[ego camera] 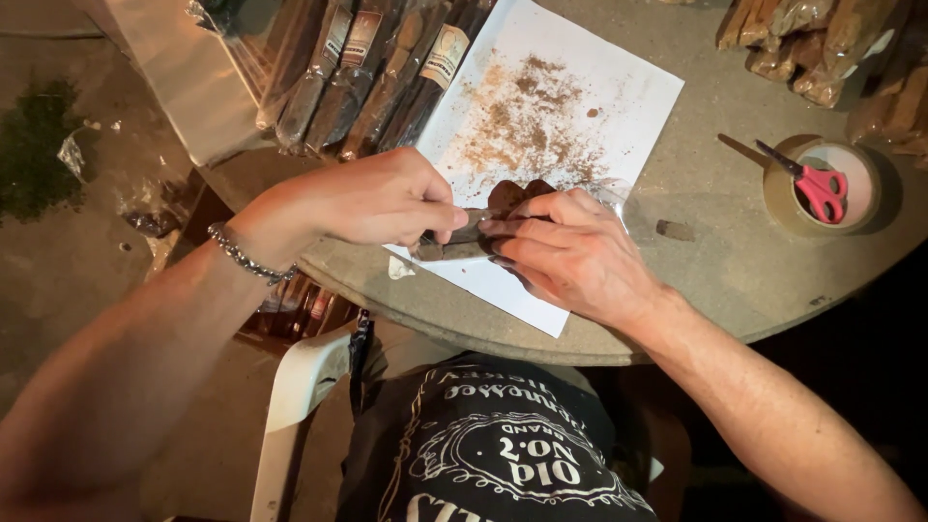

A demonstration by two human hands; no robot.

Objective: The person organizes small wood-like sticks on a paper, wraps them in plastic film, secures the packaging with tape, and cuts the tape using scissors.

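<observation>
left hand pinches one end of dark brown rolled cigar | right hand clamps its other end, over white paper sheet | cigar middle hidden by fingers

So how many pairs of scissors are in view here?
1. The red-handled scissors lie across the roll of tape at the table's right side, away from both hands. Others could be hidden under the wrapped bundles.
</observation>
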